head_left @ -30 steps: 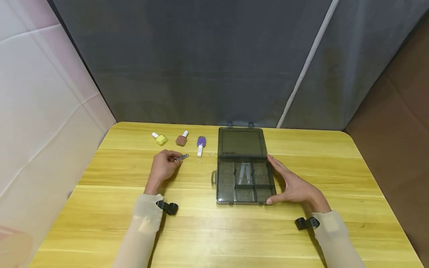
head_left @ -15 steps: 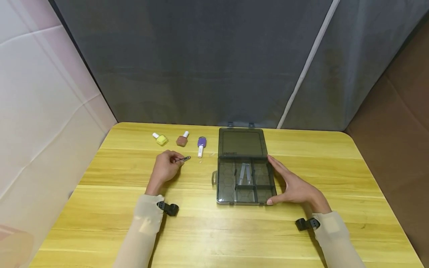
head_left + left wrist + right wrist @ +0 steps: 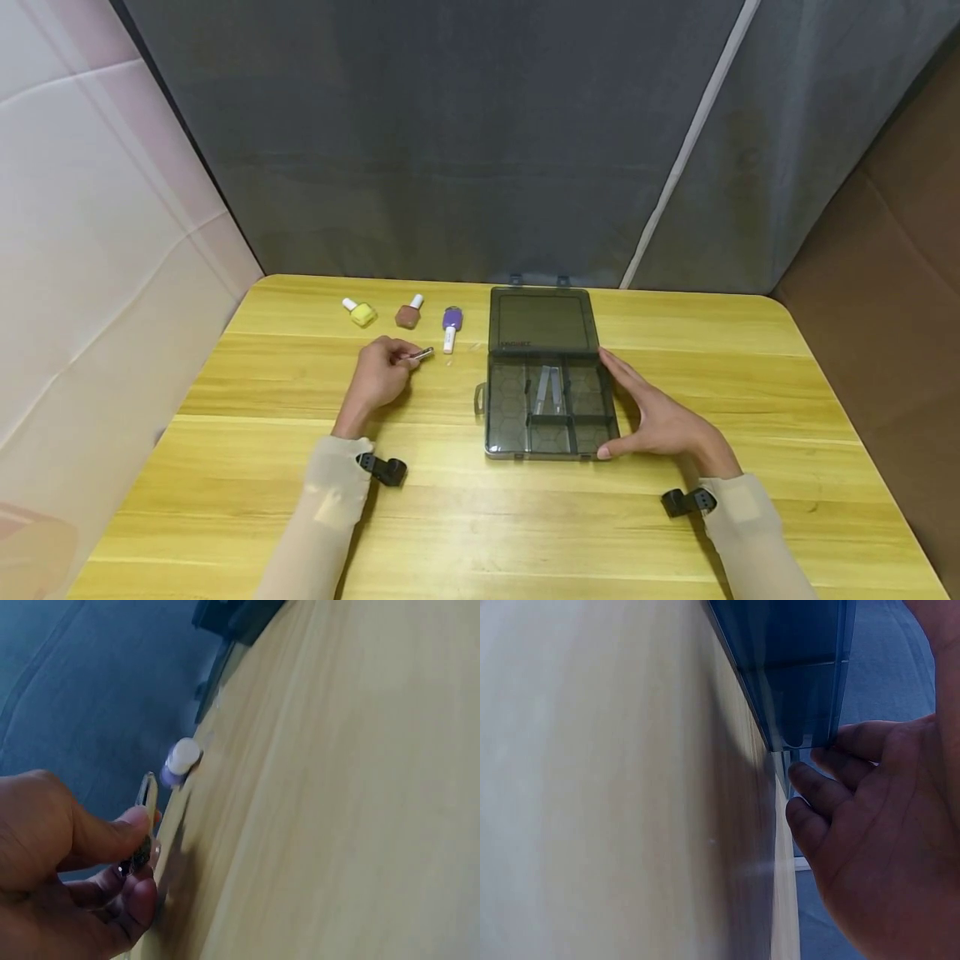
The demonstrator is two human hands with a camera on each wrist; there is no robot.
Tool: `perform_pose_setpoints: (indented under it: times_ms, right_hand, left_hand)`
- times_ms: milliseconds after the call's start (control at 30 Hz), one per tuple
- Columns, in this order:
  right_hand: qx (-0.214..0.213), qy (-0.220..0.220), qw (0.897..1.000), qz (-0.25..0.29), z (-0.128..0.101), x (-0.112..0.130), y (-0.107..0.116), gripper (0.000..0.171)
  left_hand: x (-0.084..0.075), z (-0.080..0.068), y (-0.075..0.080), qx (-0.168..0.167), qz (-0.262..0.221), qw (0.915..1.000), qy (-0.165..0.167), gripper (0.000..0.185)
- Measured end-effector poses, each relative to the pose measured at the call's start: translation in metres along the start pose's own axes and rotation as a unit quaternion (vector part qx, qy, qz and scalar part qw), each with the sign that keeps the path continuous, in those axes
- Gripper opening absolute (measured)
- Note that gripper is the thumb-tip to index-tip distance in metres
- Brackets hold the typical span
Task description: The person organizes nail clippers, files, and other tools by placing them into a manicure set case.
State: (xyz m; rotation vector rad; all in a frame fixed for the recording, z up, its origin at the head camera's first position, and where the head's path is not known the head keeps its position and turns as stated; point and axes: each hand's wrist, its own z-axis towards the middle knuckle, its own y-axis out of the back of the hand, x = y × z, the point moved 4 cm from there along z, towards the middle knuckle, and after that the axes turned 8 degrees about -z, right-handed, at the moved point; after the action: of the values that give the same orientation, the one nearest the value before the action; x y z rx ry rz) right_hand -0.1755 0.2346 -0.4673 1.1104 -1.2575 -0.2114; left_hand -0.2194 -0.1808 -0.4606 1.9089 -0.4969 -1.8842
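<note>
My left hand (image 3: 381,371) pinches a small metal nail clipper (image 3: 423,354) between thumb and fingers, its slotted lever (image 3: 148,789) pointing up past the thumb in the left wrist view. Just beyond it lies a purple nail polish bottle (image 3: 452,318) with a white cap. On the right, my right hand (image 3: 663,417) holds the side of a smoky see-through compartment box (image 3: 506,408), thumb at the front corner and fingers near the hinge. The lid (image 3: 543,321) is folded back. Two pale flat strips (image 3: 556,390) lie in a middle compartment.
A yellow polish bottle (image 3: 363,314) and a brown one (image 3: 408,316) lie near the table's back edge, left of the purple one. Small clear bits (image 3: 449,362) lie between the purple bottle and the box. A grey curtain (image 3: 450,142) hangs behind the wooden table (image 3: 510,533).
My left hand has shifted slightly to the right with the nail clipper, which is now closer to the purple bottle. The right hand and the box stay put.
</note>
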Motion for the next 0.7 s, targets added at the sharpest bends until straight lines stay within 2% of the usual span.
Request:
perform_pose_setpoints:
  times_ms: [300, 567, 700]
  right_hand:
    - [-0.001, 0.001, 1.000, -0.003, 0.000, 0.000, 0.001, 0.141]
    - [0.000, -0.001, 1.000, -0.003, 0.000, 0.001, 0.001, 0.141]
    - [-0.001, -0.002, 1.000, -0.006, 0.000, 0.001, 0.001, 0.141]
  left_hand:
    - [-0.016, -0.002, -0.013, 0.027, -0.037, 0.9980, -0.043, 0.014]
    - [-0.028, -0.008, -0.022, 0.034, -0.066, 0.9948, -0.069, 0.016]
    - [-0.034, -0.010, -0.028, 0.043, -0.077, 0.9935, -0.073, 0.017]
